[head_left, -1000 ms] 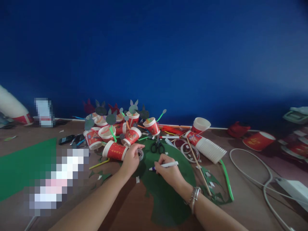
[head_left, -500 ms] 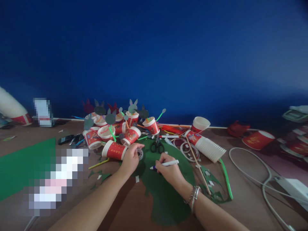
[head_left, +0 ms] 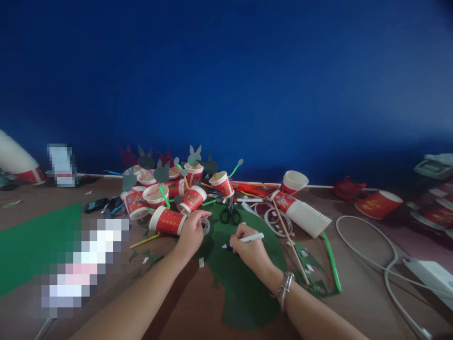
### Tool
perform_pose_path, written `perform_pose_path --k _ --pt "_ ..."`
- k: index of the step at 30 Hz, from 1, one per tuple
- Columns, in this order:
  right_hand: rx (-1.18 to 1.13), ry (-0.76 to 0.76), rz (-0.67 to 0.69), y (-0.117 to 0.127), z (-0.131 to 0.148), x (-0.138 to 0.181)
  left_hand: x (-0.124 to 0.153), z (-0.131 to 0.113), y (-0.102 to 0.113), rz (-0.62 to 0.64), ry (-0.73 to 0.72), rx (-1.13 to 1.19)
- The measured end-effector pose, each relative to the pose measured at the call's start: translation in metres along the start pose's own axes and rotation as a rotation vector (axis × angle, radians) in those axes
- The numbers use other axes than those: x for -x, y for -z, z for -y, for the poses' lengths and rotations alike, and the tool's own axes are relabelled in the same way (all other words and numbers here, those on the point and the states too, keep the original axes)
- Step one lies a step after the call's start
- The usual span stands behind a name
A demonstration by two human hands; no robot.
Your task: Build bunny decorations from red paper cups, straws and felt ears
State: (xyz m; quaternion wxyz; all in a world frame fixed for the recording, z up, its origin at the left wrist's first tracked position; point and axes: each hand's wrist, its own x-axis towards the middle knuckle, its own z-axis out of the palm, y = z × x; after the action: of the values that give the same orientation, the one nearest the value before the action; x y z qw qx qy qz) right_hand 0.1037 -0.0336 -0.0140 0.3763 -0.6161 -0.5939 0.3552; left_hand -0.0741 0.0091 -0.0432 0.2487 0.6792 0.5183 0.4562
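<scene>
A white marker with a purple end [head_left: 252,238] is pinched in my right hand [head_left: 249,248], its purple end low over the dark green paper [head_left: 244,297]. My left hand [head_left: 193,232] is open, fingers stretched to the right over the paper's left part. It is close to a tape roll [head_left: 205,226] and to a red paper cup [head_left: 166,220] lying on its side; whether it touches either I cannot tell. Black-handled scissors [head_left: 230,216] lie on the paper beyond both hands.
Several red cups with paper animal heads [head_left: 191,200] crowd the back left. At right lie a stack of cups [head_left: 300,212], a wooden stick [head_left: 290,243], a green straw [head_left: 331,262] and a white cable [head_left: 385,269]. A green sheet [head_left: 42,236] is at left.
The marker and my right hand have shifted very slightly. My left hand stays where it was, and the whole view has moved a little.
</scene>
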Motion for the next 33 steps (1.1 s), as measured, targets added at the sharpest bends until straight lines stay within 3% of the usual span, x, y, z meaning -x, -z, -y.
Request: perform_pose_path --k 11,21,33 --pt "-0.067 -0.016 -0.024 0.001 -0.005 0.0 0.0 0.0 0.0 -0.014 0.004 0.011" --pt "-0.377 -0.188 -0.091 0.005 -0.005 -0.005 0.0 -0.011 0.004 0.051 0.029 0.023" --pt "-0.138 -0.04 -0.015 0.002 -0.007 -0.004 0.0 -0.011 0.003 0.092 0.022 0.071"
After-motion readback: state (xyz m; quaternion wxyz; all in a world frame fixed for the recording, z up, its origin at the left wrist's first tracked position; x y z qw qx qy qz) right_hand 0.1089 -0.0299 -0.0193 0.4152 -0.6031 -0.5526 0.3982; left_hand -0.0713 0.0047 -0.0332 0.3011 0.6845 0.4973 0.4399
